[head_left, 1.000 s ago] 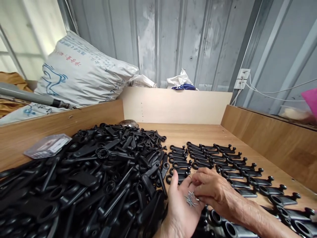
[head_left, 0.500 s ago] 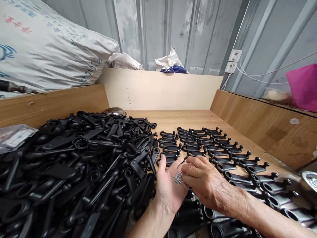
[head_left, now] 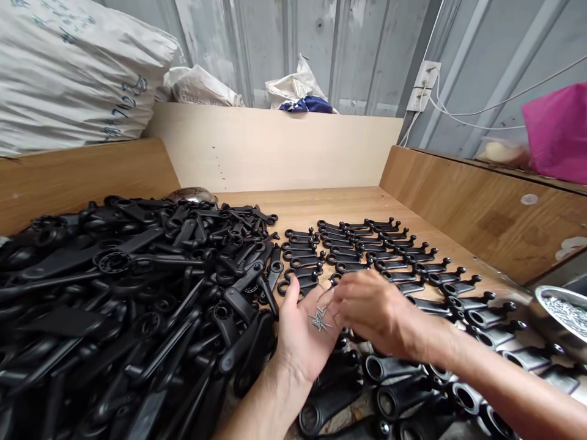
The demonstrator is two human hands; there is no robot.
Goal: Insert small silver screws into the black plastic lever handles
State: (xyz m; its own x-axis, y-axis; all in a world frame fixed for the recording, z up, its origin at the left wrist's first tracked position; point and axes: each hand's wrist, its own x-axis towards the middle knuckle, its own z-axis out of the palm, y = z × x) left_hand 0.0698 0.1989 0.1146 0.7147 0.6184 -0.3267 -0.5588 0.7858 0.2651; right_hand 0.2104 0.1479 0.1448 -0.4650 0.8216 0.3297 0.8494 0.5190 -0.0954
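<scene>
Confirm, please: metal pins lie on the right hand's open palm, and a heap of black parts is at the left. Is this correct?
No: the head view shows the metal pins on the open palm of the left hand. The heap of black parts is at the left.

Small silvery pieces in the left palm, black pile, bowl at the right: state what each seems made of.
Silvery pieces: probably metal, grey with a faint glint.
Black pile: likely moulded plastic, satin, showing soft highlights; coated metal isn't ruled out.
Bowl: apparently polished metal, given its shiny rim.
</scene>
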